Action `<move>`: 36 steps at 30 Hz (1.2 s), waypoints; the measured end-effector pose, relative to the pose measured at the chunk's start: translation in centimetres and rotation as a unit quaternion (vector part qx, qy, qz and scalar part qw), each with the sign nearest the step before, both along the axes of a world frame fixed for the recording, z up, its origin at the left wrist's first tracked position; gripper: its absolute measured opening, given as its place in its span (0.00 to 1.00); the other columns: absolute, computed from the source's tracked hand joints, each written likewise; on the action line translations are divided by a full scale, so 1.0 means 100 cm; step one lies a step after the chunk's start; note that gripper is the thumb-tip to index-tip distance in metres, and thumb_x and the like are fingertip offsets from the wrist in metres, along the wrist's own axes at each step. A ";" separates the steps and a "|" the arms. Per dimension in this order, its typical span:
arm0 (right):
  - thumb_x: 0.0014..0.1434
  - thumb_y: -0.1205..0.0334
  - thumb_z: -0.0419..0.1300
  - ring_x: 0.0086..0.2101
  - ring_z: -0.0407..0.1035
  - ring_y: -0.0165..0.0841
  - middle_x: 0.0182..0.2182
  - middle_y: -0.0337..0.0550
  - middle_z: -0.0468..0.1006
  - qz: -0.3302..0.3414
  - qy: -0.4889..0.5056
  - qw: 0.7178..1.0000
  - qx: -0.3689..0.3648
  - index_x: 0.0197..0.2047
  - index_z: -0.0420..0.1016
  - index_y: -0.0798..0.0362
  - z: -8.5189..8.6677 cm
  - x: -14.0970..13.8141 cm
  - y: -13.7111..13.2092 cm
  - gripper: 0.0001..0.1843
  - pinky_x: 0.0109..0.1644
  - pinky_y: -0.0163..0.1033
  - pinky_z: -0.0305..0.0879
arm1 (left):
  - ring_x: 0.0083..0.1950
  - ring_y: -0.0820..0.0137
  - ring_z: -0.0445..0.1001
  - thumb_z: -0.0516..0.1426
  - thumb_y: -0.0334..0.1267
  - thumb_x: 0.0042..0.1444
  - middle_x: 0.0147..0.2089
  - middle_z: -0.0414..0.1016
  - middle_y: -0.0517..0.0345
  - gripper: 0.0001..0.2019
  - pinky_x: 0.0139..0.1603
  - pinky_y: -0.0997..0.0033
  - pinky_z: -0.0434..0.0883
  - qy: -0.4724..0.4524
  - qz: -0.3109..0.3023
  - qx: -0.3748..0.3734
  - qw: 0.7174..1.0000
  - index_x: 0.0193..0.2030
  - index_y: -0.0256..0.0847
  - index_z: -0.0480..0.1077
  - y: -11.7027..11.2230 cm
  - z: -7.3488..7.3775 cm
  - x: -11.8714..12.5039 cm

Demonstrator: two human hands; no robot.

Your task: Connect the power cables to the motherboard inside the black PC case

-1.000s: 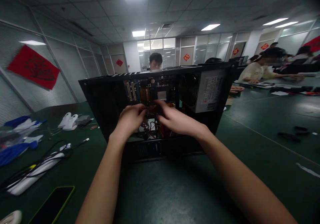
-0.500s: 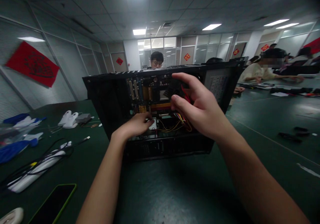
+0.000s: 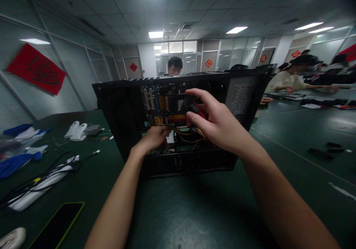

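An opened black computer case [image 3: 187, 163] stands on the table, its open side toward me. The motherboard [image 3: 158, 100] shows inside, with light slots and an orange heatsink. My left hand [image 3: 154, 138] reaches into the lower middle, its fingers curled around thin dark and yellow wires [image 3: 185, 132]; its fingertips are partly hidden. My right hand [image 3: 215, 117] is in front of the board, thumb and forefinger bent around a black connector [image 3: 190, 105] with red wires. Below the right hand, a coloured wire bundle [image 3: 198, 132] runs down. A labelled power supply [image 3: 241, 97] fills the upper right corner.
On the green table [image 3: 178, 212] at left lie a phone [image 3: 57, 225], a white power strip [image 3: 41, 189] with black cable, blue and clear plastic bags [image 3: 19, 160] and white objects [image 3: 76, 130]. A person [image 3: 174, 66] sits behind the case. Another person [image 3: 289, 78] works at right.
My right hand has moved slightly left and down, and the black connector has shifted the same way. The thin wires at my left hand have risen, and that hand has moved slightly right.
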State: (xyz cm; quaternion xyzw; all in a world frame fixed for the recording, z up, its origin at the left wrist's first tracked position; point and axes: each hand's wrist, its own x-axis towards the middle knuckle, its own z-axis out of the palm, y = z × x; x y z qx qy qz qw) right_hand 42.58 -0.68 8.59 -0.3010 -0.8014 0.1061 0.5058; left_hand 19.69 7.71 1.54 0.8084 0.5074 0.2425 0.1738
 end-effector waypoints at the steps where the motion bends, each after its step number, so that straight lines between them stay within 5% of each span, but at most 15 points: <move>1: 0.64 0.60 0.59 0.31 0.73 0.36 0.33 0.41 0.78 -0.008 -0.021 1.000 -0.011 0.63 0.66 0.50 0.000 0.001 0.001 0.24 0.35 0.41 0.69 | 0.31 0.67 0.75 0.49 0.46 0.63 0.37 0.79 0.54 0.17 0.32 0.71 0.67 -0.052 0.019 0.019 0.998 0.40 0.38 0.76 -0.002 0.005 0.001; 5: 0.63 0.56 0.61 0.28 0.70 0.34 0.28 0.41 0.77 -0.038 -0.080 0.995 -0.056 0.43 0.76 0.54 0.003 0.004 -0.001 0.10 0.31 0.37 0.61 | 0.25 0.71 0.72 0.55 0.48 0.59 0.32 0.77 0.58 0.15 0.26 0.74 0.64 -0.176 0.065 0.075 0.979 0.39 0.38 0.76 -0.013 0.025 0.002; 8: 0.62 0.53 0.62 0.26 0.66 0.31 0.24 0.40 0.74 -0.050 -0.079 0.993 -0.078 0.31 0.73 0.54 0.005 0.005 -0.003 0.14 0.28 0.36 0.55 | 0.30 0.70 0.73 0.61 0.47 0.54 0.31 0.78 0.57 0.13 0.30 0.74 0.65 -0.199 0.080 0.132 0.968 0.37 0.38 0.77 -0.020 0.036 0.001; 13: 0.61 0.51 0.63 0.26 0.62 0.29 0.24 0.38 0.70 -0.014 -0.015 0.996 -0.088 0.33 0.71 0.54 0.007 0.008 -0.003 0.15 0.28 0.35 0.53 | 0.39 0.66 0.77 0.60 0.45 0.56 0.41 0.81 0.52 0.15 0.40 0.70 0.71 -0.175 0.008 0.116 0.978 0.43 0.37 0.78 -0.030 0.050 -0.008; 18: 0.62 0.49 0.62 0.27 0.61 0.28 0.27 0.37 0.69 0.045 0.056 0.992 -0.105 0.38 0.70 0.54 0.007 0.008 -0.002 0.15 0.29 0.34 0.55 | 0.39 0.63 0.78 0.57 0.43 0.57 0.42 0.82 0.50 0.16 0.40 0.66 0.73 -0.131 0.040 0.126 0.983 0.47 0.37 0.78 -0.034 0.057 -0.019; 25: 0.61 0.50 0.64 0.27 0.61 0.27 0.27 0.36 0.68 0.055 0.073 0.992 -0.090 0.38 0.70 0.54 0.007 0.008 -0.003 0.15 0.28 0.34 0.56 | 0.49 0.59 0.78 0.54 0.41 0.59 0.50 0.81 0.50 0.16 0.52 0.62 0.72 0.013 0.083 0.097 0.992 0.49 0.39 0.77 -0.033 0.048 -0.025; 31: 0.62 0.48 0.63 0.22 0.59 0.26 0.22 0.34 0.66 0.032 0.095 0.991 -0.086 0.39 0.70 0.53 0.006 0.009 -0.004 0.16 0.24 0.33 0.53 | 0.62 0.56 0.72 0.54 0.49 0.61 0.64 0.72 0.48 0.27 0.62 0.61 0.68 0.166 -0.011 -0.067 0.984 0.64 0.40 0.69 -0.039 0.036 -0.014; 36: 0.59 0.44 0.65 0.24 0.63 0.28 0.24 0.36 0.68 0.021 0.121 0.991 -0.061 0.37 0.70 0.53 0.007 0.008 -0.003 0.20 0.25 0.33 0.56 | 0.69 0.57 0.64 0.57 0.49 0.61 0.70 0.64 0.45 0.31 0.70 0.61 0.59 0.108 -0.085 0.035 0.990 0.67 0.37 0.63 -0.031 0.018 0.009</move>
